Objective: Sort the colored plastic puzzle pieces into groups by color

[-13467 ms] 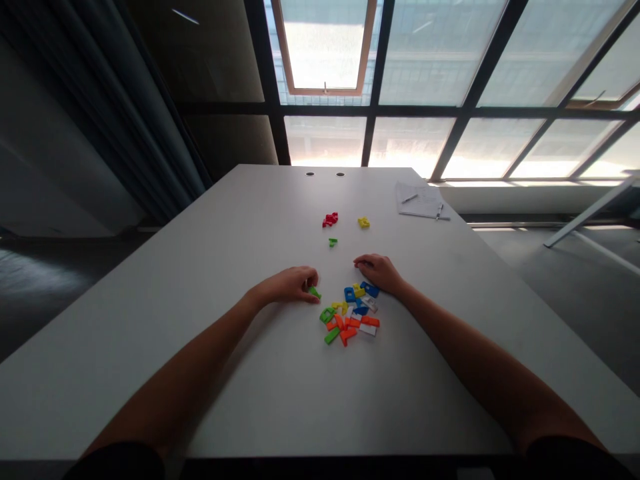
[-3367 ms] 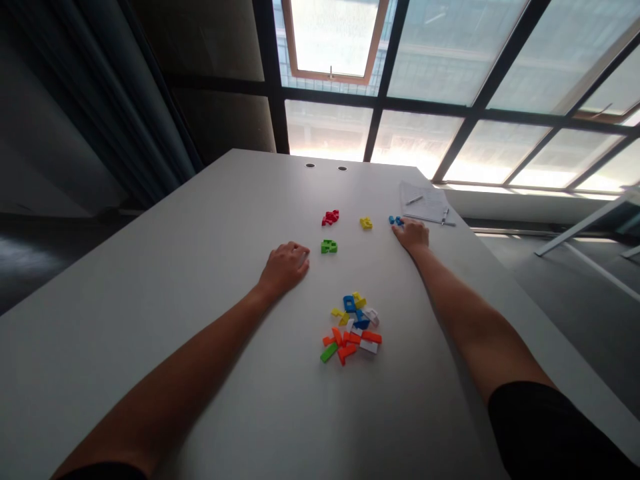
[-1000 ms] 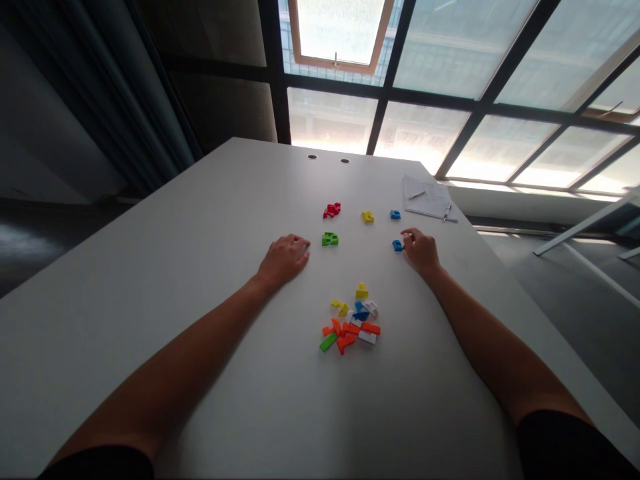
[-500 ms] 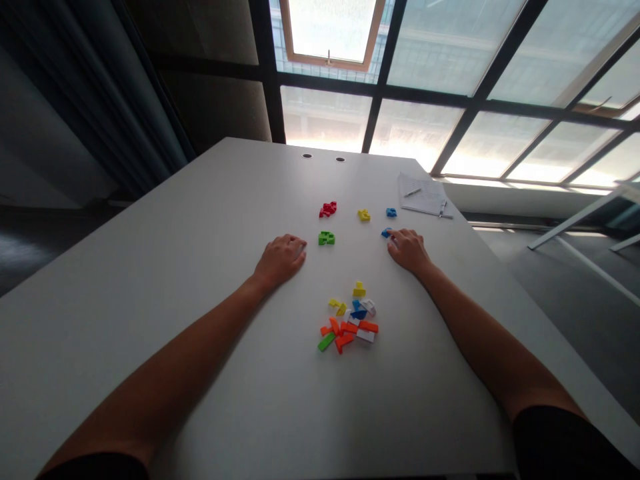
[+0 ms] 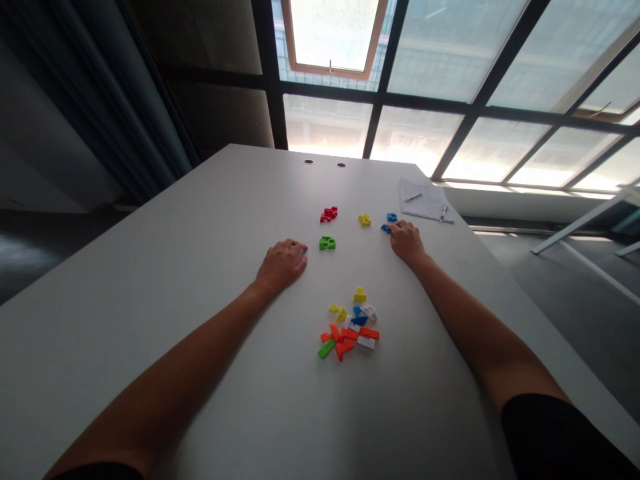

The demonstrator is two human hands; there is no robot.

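My right hand has its fingertips closed on a small blue block, just in front of other blue blocks. My left hand rests on the table with its fingers loosely bent and slightly apart, holding nothing. To the right of it lies a group of green blocks. Red blocks sit behind the green ones, and yellow blocks lie between the red and blue groups. Nearer me is a loose pile of mixed pieces, with orange blocks, white, blue, yellow and green ones.
The white table reaches toward the windows, with two round holes near its far edge. Sheets of paper with two pens lie at the far right edge. A dark curtain hangs at the left.
My right hand has slid the blue block a little away from me, closer to the other blue blocks. My left hand stays in place; the view has tilted slightly.
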